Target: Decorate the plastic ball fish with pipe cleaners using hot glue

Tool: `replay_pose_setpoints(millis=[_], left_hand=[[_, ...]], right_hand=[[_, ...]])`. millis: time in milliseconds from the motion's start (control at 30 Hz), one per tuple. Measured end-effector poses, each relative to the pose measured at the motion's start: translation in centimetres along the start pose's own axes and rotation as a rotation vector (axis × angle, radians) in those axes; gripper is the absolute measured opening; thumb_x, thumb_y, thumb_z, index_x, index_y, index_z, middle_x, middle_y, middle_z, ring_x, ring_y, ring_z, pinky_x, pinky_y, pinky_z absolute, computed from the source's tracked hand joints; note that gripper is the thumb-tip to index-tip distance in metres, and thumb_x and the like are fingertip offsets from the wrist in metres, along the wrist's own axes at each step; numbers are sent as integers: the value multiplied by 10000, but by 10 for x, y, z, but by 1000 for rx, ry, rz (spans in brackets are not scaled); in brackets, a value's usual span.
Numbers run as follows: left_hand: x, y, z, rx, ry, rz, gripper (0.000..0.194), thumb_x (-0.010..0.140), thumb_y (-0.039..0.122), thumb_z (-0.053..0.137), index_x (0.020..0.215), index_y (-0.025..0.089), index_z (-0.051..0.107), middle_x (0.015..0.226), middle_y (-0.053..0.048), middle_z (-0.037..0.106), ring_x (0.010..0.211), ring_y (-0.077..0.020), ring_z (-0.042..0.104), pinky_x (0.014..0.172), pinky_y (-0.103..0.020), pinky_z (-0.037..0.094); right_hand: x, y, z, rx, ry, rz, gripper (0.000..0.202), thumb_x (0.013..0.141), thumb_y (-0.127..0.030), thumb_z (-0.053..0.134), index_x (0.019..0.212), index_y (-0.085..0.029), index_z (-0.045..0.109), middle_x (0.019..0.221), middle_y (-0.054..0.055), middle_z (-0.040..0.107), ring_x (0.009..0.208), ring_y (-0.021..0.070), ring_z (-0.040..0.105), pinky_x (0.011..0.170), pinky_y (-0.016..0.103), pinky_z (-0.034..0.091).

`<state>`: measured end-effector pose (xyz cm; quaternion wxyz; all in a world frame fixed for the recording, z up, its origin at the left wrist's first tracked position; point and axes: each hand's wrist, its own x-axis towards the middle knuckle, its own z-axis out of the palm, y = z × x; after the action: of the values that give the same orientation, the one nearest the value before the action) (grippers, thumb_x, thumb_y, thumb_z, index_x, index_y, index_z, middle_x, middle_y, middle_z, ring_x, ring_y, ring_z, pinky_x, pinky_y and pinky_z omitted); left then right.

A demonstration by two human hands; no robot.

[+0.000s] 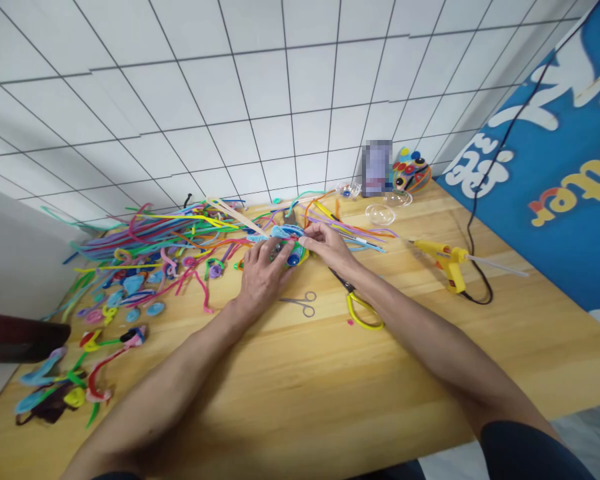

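Near the middle of the table a colourful pipe-cleaner craft piece [294, 257], with blue, green and red parts, sits between both hands. My left hand [264, 272] is curled over its left side, with the fingertips partly hidden. My right hand [328, 244] pinches at its upper right edge with thumb and fingers together. Just below the hands lie small metal scissors [301, 302]. Yellow-handled scissors [364, 313] rest partly under my right forearm.
Loose pipe cleaners [145, 233] pile up at the back left, with coiled pieces [133, 285] in front. A yellow glue gun [445, 260] with its cord lies right. Clear plastic half-shells [380, 215], a blurred upright phone-like panel [377, 168] and a decorated ball [412, 172] stand by the tiled wall.
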<state>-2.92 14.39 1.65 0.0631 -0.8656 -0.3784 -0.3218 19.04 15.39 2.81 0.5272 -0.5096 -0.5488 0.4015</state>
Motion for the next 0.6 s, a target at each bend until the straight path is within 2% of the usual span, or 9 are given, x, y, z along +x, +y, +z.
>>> replay_pose_setpoints(millis=[133, 333, 600], left_hand=[[0, 0, 0, 23, 22, 22, 470, 1033, 409, 631, 1497, 334, 619, 1455, -158, 635, 1301, -380, 558, 1077, -547, 435], [0, -1, 1, 12, 18, 23, 492, 1029, 402, 646, 1515, 335, 603, 1455, -147, 639, 1314, -374, 558, 1093, -539, 435], [-1, -1, 2, 80, 92, 104, 471, 1026, 351, 665, 1490, 279, 619, 1411, -169, 640, 1275, -347, 566, 1053, -493, 461]], right_hand=[[-1, 3, 3, -40, 8, -40, 317, 769, -463, 794, 950, -229, 679, 925, 6, 750, 824, 190, 658, 798, 355, 518], [-6, -1, 5, -143, 56, -96, 272, 845, -466, 724, 974, -239, 646, 981, 23, 743, 886, 209, 671, 831, 373, 524], [-11, -7, 4, -203, 48, -96, 290, 855, -472, 706, 1003, -234, 631, 1033, 37, 745, 933, 218, 692, 846, 374, 537]])
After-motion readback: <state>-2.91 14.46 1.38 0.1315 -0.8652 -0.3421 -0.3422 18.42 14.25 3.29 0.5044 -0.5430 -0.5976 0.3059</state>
